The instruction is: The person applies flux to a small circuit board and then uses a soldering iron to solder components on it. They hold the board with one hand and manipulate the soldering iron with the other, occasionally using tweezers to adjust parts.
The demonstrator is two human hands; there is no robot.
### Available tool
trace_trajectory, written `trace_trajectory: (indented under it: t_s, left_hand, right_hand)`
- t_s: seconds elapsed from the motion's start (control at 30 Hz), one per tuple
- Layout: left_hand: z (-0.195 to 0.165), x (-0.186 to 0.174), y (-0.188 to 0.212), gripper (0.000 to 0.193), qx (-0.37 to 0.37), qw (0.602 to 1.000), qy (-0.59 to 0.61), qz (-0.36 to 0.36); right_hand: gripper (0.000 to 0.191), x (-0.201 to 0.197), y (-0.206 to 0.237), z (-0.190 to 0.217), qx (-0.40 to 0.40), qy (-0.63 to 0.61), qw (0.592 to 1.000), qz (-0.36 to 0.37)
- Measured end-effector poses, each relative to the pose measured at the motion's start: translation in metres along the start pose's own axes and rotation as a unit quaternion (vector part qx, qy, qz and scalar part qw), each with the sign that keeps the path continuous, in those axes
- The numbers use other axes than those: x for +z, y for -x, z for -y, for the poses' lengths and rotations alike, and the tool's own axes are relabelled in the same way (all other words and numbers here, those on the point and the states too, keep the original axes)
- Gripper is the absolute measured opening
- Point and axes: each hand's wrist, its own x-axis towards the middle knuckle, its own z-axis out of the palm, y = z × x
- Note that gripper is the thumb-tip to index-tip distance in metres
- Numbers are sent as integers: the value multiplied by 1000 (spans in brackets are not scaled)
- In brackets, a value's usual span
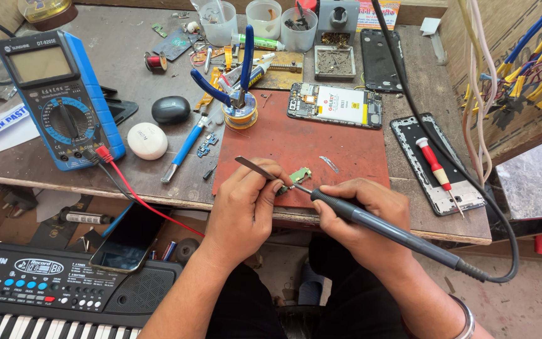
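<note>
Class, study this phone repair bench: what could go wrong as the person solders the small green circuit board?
The grey soldering iron in the right hand works close to the left hand fingertips pinning the small green circuit board with metal tweezers: a burn is possible. The iron's black cable crosses the opened phone and could drag it.

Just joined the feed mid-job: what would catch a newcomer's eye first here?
At the near edge of the red mat, the left hand pins a small green circuit board with tweezers while the right hand brings a soldering iron to it. A blue multimeter stands far left, and an opened phone lies at the mat's top.
</note>
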Motion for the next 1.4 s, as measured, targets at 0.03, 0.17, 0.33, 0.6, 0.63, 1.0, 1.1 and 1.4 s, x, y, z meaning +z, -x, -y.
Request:
trace_trajectory:
  t_s: [0.03,0.17,0.33,0.6,0.63,1.0,1.1,1.4]
  left_hand:
    - [0,0,0,10,-8,1000,3,2]
    - [-1,0,1,11,-10,1000,6,3]
    - [-1,0,1,10,-13,1000,9,3]
    - [-5,0,2,8,3,1000,7,-16]
    - [-6,0,2,8,4,1000,5,-20]
    - [-23,-4,10,11,-14,995,62,-77]
    - [-29,-7,15,14,-43,992,81,-87]
    - [-39,-12,19,17,-43,992,74,-92]
  right_hand:
    - [17,1,1,0,4,-6,1000,-8]
    - [17,2,1,1,5,-9,1000,-17]
    - [18,1,1,0,0,-5,1000,-18]
    - [20,-4,4,-1,22,-50,998,-30]
    - [20,-6,5,-2,32,-54,998,-29]
    - [27,-17,19,-1,110,-219,969,-43]
    - [26,-25,15,9,103,-247,963,-41]
    - [42,-58,-95,-7,85,-99,991,4]
